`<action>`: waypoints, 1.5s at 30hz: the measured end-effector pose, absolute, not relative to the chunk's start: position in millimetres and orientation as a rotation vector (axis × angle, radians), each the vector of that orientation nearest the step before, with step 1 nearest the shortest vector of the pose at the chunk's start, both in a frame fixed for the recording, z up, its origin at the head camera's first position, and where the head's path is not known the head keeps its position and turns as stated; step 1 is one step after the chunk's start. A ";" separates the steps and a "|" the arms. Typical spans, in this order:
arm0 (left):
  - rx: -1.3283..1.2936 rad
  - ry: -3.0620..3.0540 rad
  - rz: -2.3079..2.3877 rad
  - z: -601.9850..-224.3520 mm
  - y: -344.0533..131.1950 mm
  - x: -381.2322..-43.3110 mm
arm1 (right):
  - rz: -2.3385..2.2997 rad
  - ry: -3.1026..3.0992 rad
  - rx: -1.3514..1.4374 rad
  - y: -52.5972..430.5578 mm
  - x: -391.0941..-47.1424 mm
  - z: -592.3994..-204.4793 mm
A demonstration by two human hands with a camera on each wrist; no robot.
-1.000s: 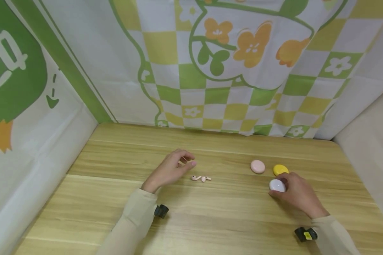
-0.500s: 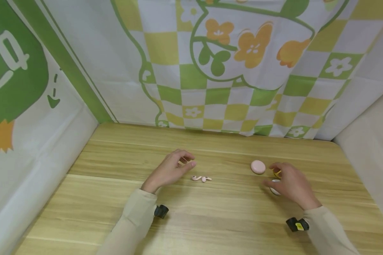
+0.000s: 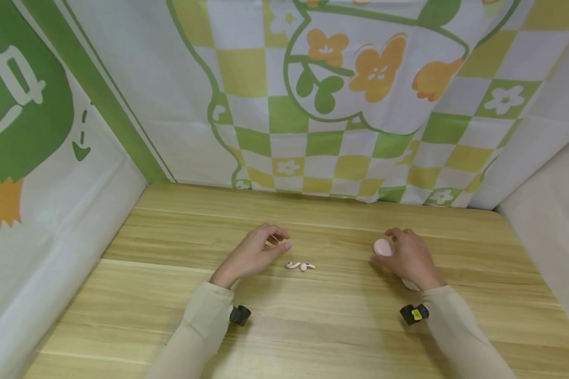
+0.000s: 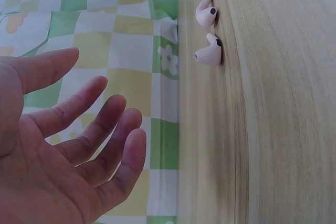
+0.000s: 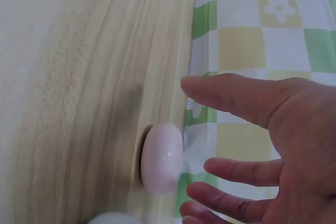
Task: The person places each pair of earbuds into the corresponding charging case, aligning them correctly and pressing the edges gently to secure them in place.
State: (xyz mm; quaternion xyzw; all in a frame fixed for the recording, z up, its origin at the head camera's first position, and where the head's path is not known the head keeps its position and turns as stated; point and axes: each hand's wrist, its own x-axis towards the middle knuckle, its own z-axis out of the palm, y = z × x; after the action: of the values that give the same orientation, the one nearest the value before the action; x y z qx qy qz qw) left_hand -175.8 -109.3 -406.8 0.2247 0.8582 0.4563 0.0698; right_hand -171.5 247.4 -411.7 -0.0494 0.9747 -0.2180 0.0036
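Right hand [image 3: 409, 258] is hovering beside a pink disc [image 5: 164, 158], fingers spread. Left hand [image 3: 252, 251] (loosely spread) is hovering near earbuds [image 4: 209, 53].

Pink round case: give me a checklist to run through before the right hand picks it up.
1. Pink round case resting on the table: ok.
2. Right hand at the case, thumb and fingers spread: ok.
3. Firm grip on the case: not ok; no fingers are closed round it.
4. Left hand holding nothing: ok.
5. Earbuds on the table, outside either hand: ok.
6. White case clear of the right wrist: cannot tell; partly hidden in the head view.
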 end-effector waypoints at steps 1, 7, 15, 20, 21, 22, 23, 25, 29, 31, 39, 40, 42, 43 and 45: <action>0.676 2.581 1.373 -407.0 -109.4 -175.8 | -0.675 3.042 -0.135 247.0 -173.5 -412.7; 0.681 2.575 1.375 -407.5 -109.5 -176.0 | -0.662 2.968 -0.039 246.5 -181.5 -416.6; 0.683 2.579 1.355 -408.9 -109.7 -177.2 | -0.648 2.935 -0.034 250.0 -185.9 -421.0; 0.689 2.574 1.350 -408.5 -109.5 -177.0 | -0.636 2.926 -0.058 252.1 -187.6 -422.2; 0.691 2.574 1.350 -408.2 -109.5 -176.8 | -0.636 2.926 -0.063 252.2 -188.0 -422.2; 0.695 2.574 1.351 -408.2 -109.5 -176.7 | -0.635 2.928 -0.070 252.2 -188.3 -422.0; 0.700 2.575 1.350 -408.2 -109.5 -176.7 | -0.635 2.929 -0.077 252.4 -188.6 -421.8; 0.704 2.574 1.350 -407.9 -109.5 -176.6 | -0.633 2.932 -0.089 252.7 -189.5 -421.8; 0.700 2.560 1.354 -406.8 -109.1 -176.0 | -0.667 2.935 -0.075 250.9 -189.9 -422.0; 0.689 2.553 1.356 -405.7 -108.7 -175.7 | -0.693 2.937 -0.063 248.8 -189.4 -421.1; 0.667 2.545 1.358 -403.0 -104.7 -175.9 | -0.789 2.969 -0.074 233.9 -180.9 -408.8; 0.674 2.547 1.361 -402.8 -103.7 -175.7 | -0.806 2.975 -0.076 231.6 -179.2 -406.8; 0.688 2.547 1.371 -402.5 -101.5 -175.2 | -0.839 2.994 -0.091 226.9 -175.7 -403.1; 0.697 2.549 1.375 -402.5 -100.3 -175.0 | -0.858 3.004 -0.100 224.4 -173.7 -401.0; 0.723 2.551 1.389 -402.9 -97.7 -174.2 | -0.896 3.022 -0.117 219.1 -169.7 -397.0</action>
State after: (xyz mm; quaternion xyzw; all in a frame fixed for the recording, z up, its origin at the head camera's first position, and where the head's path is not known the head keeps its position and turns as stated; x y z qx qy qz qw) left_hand -174.2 -97.7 -402.9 0.2410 0.8500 0.4626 0.0740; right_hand -169.7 219.1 -397.0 -0.0371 0.9580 -0.2842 -0.0065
